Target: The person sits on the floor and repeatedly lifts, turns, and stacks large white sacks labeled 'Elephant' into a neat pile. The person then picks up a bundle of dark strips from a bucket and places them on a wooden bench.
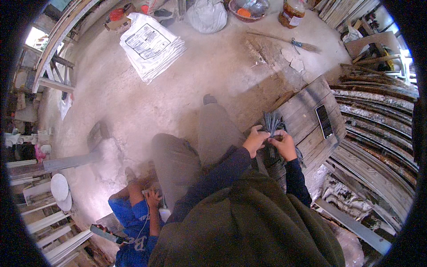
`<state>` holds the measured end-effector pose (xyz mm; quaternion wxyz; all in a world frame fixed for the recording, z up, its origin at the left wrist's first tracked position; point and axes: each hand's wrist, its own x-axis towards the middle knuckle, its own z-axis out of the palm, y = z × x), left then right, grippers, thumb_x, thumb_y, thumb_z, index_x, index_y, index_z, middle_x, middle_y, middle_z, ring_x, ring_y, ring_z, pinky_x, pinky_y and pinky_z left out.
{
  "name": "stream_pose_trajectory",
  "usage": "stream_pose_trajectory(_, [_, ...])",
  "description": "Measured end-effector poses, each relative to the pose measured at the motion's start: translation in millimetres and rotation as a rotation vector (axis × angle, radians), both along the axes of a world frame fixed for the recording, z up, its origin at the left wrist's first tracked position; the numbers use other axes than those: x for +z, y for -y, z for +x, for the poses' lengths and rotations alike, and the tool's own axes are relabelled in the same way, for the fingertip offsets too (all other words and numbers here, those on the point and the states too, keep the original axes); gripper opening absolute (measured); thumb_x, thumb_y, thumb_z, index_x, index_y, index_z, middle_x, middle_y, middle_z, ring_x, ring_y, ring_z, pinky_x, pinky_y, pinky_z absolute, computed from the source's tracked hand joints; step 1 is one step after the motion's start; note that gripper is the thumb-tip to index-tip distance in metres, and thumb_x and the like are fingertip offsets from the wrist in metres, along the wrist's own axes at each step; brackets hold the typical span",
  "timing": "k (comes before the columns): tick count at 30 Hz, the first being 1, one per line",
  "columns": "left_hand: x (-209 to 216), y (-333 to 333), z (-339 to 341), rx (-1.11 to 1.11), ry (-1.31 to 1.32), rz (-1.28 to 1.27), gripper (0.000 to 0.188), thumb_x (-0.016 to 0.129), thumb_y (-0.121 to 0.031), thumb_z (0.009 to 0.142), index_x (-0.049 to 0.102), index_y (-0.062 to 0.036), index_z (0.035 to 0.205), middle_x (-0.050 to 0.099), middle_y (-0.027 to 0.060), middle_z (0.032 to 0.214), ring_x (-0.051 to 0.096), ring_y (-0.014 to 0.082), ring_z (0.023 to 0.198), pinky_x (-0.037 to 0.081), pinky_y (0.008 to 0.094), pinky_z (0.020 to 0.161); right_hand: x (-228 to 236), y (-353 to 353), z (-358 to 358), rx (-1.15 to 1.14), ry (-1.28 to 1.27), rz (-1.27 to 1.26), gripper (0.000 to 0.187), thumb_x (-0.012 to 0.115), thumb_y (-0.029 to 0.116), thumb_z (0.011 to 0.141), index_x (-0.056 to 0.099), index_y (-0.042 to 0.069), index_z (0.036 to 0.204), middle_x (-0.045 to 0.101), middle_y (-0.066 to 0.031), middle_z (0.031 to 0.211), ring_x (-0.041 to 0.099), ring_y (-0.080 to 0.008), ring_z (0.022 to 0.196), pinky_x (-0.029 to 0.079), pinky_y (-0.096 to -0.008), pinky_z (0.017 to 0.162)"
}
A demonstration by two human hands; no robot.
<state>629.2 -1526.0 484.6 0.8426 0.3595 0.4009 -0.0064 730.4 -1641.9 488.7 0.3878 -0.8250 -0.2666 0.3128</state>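
Observation:
My left hand [255,142] and my right hand [284,145] meet at the near edge of a wooden table, to the right of my knees. Between them is a bundle of thin dark grey strips [272,121] that fans out away from me. Fingers of both hands are pinched round its lower end, thumbs and fingertips almost touching. More dark material hangs below and beside my hands, and its kind is hard to make out. A smartphone [324,121] lies on the wooden table [299,111], right of my right hand.
Stacked long boards [378,120] line the right side. At lower left, close to my leg, sits another person in blue [133,213]. A pile of white sacks [149,49], a broom [307,46], a jar [292,13] and a basin [248,17] are on the floor ahead.

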Motion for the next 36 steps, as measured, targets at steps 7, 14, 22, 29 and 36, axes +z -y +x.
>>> stream_pose_trajectory(7, [-3.8,0.1,-2.9,-0.139,0.120,-0.038,0.025,0.057,-0.014,0.079,0.049,-0.0053,0.101,0.052,0.0057,0.096,0.049,0.0184,0.089,0.043,0.0393,0.072,8.8,1.6,-3.4,0.018,0.034,0.049,0.024,0.068,0.016,0.065,0.058,0.003,0.082,0.059,-0.0072,0.066,0.055,-0.0147,0.061,0.044,-0.0279,0.059])
stream_pose_trajectory(14, [2.3,-1.8,-5.5,-0.147,0.129,-0.004,0.020,0.055,-0.014,0.080,0.049,-0.0039,0.096,0.053,0.0061,0.092,0.050,0.0190,0.088,0.044,0.0379,0.072,31.5,-2.4,-10.2,0.064,0.111,0.034,0.030,0.069,0.017,0.066,0.055,0.004,0.089,0.057,-0.0060,0.069,0.055,-0.0148,0.065,0.044,-0.0278,0.061])
stream_pose_trajectory(22, [1.8,-1.2,-5.4,-0.184,0.168,0.005,0.024,0.057,-0.019,0.081,0.051,-0.0088,0.102,0.055,0.0024,0.095,0.052,0.0145,0.088,0.043,0.0310,0.073,17.4,-4.9,-10.5,-0.164,-0.043,0.346,0.021,0.065,0.012,0.070,0.055,0.004,0.087,0.056,-0.0033,0.070,0.052,-0.0125,0.065,0.042,-0.0260,0.059])
stream_pose_trajectory(29, [-2.1,-1.2,-6.2,-0.172,0.208,-0.007,0.026,0.060,-0.017,0.076,0.051,-0.0077,0.098,0.055,0.0017,0.092,0.051,0.0134,0.085,0.042,0.0327,0.071,35.1,-16.1,-8.3,-0.133,0.138,0.184,0.014,0.065,0.011,0.072,0.054,0.003,0.068,0.052,0.0006,0.060,0.046,-0.0087,0.055,0.037,-0.0242,0.053])
stream_pose_trajectory(36, [7.7,-3.3,-4.4,-0.131,0.288,-0.098,0.034,0.061,-0.017,0.075,0.049,-0.0090,0.106,0.056,0.0022,0.094,0.054,0.0125,0.085,0.043,0.0319,0.071,42.5,-16.8,-2.4,-0.214,-0.119,0.304,0.015,0.063,0.011,0.076,0.054,0.005,0.066,0.052,0.0019,0.061,0.045,-0.0062,0.054,0.037,-0.0220,0.052])
